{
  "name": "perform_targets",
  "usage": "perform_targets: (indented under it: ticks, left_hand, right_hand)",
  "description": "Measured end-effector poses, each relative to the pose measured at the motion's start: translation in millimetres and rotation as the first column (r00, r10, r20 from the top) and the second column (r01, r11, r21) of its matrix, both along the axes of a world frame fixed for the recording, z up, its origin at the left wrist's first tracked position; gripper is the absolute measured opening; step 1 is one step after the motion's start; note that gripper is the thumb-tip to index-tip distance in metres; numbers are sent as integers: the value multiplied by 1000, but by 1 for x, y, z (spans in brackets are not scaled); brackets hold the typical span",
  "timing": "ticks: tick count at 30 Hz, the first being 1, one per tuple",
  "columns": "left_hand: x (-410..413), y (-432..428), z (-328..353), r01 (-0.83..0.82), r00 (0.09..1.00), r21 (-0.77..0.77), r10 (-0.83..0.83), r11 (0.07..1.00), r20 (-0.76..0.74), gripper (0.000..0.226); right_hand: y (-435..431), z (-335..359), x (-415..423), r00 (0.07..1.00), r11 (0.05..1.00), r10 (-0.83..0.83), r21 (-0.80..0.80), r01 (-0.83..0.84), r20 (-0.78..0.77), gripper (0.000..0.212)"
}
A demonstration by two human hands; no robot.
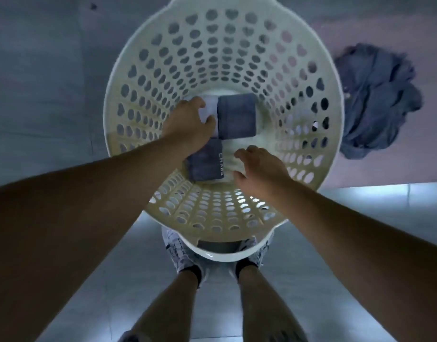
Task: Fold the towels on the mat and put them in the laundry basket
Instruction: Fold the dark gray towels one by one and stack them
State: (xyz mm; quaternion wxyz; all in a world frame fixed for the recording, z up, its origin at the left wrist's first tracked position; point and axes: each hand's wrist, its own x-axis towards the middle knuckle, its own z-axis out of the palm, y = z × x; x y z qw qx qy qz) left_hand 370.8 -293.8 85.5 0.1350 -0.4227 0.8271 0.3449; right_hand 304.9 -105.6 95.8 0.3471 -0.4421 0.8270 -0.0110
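Observation:
I look straight down into a cream perforated laundry basket (138,77). On its bottom lie folded towels: a grey-blue one (237,116) at the back, another grey-blue one with white lettering (207,161) at the front, and a white one (208,107) at the back left. My left hand (190,120) reaches deep into the basket and its fingers curl round the white folded towel. My right hand (259,166) hovers inside the basket just right of the lettered towel, fingers spread and holding nothing.
A crumpled heap of grey-blue towels (378,99) lies on the pinkish mat (430,144) to the right of the basket. Tiled floor (360,243) surrounds my feet in grey sneakers (180,255), which stand against the basket's near handle.

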Motion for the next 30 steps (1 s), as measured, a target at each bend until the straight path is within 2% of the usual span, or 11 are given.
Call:
perform_targets:
  ticks: [3,5,7,11,15,19,22,26,30]
  left_hand:
    - [-12,8,69,174,984,-40,-175,984,-15,53]
    - [-20,19,112,290,955,-83,-294,953,-41,67]
    - [-31,33,150,339,937,-122,-346,933,-43,73]
    - [-67,74,211,444,893,-164,-450,881,-4,51]
    - [-119,128,234,454,882,-136,-466,880,-71,42]
    - [-175,189,218,418,901,-71,-423,906,-96,44]
    - [-213,235,184,233,972,115,-225,966,-73,36]
    - [-244,282,110,-9,1000,240,7,971,12,26]
    - [-268,307,26,-95,995,259,80,961,65,30]
  right_hand:
    - [41,82,-21,996,986,-52,-160,39,-75,40]
    - [77,127,-33,982,961,-136,-259,98,-132,39]
    - [111,163,-44,970,951,-185,-278,136,-158,38]
    - [169,213,-69,949,942,-236,-290,170,-211,37]
    - [219,234,-105,939,953,-198,-280,117,-282,40]
    - [273,213,-163,934,954,-203,-274,120,-295,41]
    - [318,170,-212,937,949,-239,-267,169,-254,38]
    - [358,105,-268,953,953,-273,-172,249,-132,46]
    - [355,40,-317,956,947,-290,-162,278,-51,50]
